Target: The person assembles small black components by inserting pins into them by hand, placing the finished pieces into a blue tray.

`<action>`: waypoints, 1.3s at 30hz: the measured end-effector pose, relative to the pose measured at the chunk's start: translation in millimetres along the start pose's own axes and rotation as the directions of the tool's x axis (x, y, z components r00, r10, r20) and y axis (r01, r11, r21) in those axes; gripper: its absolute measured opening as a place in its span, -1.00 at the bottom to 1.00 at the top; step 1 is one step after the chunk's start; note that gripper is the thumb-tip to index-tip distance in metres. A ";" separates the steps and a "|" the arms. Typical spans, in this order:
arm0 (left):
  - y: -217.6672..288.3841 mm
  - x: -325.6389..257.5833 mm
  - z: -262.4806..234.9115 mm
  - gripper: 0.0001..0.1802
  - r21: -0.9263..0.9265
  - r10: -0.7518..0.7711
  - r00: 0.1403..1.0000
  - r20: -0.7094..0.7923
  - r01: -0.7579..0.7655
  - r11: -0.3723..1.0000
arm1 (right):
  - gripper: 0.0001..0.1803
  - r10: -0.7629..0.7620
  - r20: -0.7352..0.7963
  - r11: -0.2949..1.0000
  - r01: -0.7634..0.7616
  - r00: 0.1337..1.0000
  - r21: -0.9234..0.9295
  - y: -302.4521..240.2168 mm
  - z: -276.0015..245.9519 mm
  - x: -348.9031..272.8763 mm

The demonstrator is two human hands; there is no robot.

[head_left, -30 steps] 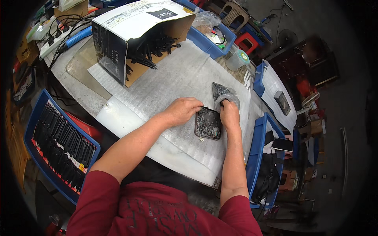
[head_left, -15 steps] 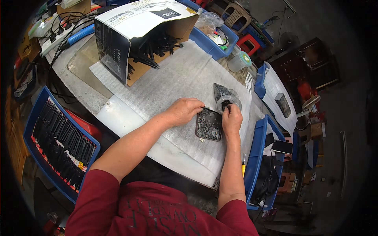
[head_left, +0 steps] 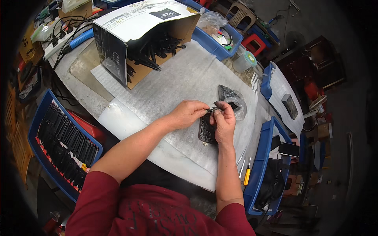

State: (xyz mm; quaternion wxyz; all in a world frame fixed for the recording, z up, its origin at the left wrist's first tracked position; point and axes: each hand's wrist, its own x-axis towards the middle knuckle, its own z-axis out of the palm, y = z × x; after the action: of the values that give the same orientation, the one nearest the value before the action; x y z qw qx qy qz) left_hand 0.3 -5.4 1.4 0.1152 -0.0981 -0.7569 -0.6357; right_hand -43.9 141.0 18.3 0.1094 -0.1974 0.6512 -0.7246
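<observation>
Over the padded tabletop both hands meet at fingertip height. My left hand (head_left: 189,114) is closed in a pinch on a small thin dark piece (head_left: 210,110). My right hand (head_left: 224,124) is closed too, thumb and forefinger pressed together at that piece's right end; whatever small part it holds is too small to name. Partly hidden under the hands, a dark shallow tray (head_left: 204,133) holds many small thin metal pieces. Just beyond the right hand lies a clear plastic bag (head_left: 239,113) with black parts inside.
An open carton (head_left: 114,59) of black sticks stands at the far left. Blue crates sit around the table: one with packed black items (head_left: 65,149), another with a phone (head_left: 289,149). A yellow-handled screwdriver (head_left: 247,176) lies by the right forearm. A lidded tub (head_left: 245,62) stands at the back.
My right hand has come out of the plastic bag and moved left to meet my left hand's fingertips. The left hand still pinches the thin dark piece.
</observation>
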 end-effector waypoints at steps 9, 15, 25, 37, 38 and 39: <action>-3.1 2.1 -0.4 -0.82 -0.002 0.040 0.999 0.010 -0.040 0.999 | -0.81 -0.009 0.070 0.990 -0.001 0.998 0.141 2.3 -0.8 -1.7; -4.1 1.7 -1.1 -0.82 -0.029 0.021 1.000 0.013 -0.020 0.999 | -0.81 0.017 0.103 0.999 -0.022 0.995 0.040 2.8 -9.9 -1.9; -4.7 1.3 -2.3 -0.83 0.109 0.050 0.999 0.017 -0.052 0.993 | -0.89 -0.014 -0.013 0.980 0.017 1.000 0.199 1.5 -14.8 -0.5; -2.4 0.4 -1.7 -0.84 0.185 0.133 0.991 0.033 -0.136 0.973 | -0.89 -0.026 -0.001 0.992 0.026 1.000 0.125 6.0 -12.2 -1.3; -2.6 0.5 -1.8 -0.84 0.197 0.141 0.989 0.039 -0.146 0.970 | -0.89 -0.019 -0.002 0.995 0.019 1.000 0.101 5.9 -11.8 -1.6; -2.2 0.4 -1.8 -0.84 0.197 0.140 0.989 0.037 -0.144 0.970 | -0.89 -0.018 0.000 0.995 0.018 1.000 0.101 5.9 -11.3 -1.9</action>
State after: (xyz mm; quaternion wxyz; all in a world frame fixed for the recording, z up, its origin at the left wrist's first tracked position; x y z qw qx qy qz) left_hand -0.7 -7.5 -0.3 0.1609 -0.1474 -0.8090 -0.5459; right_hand -47.6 151.2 11.4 0.1129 -0.1976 0.6119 -0.7575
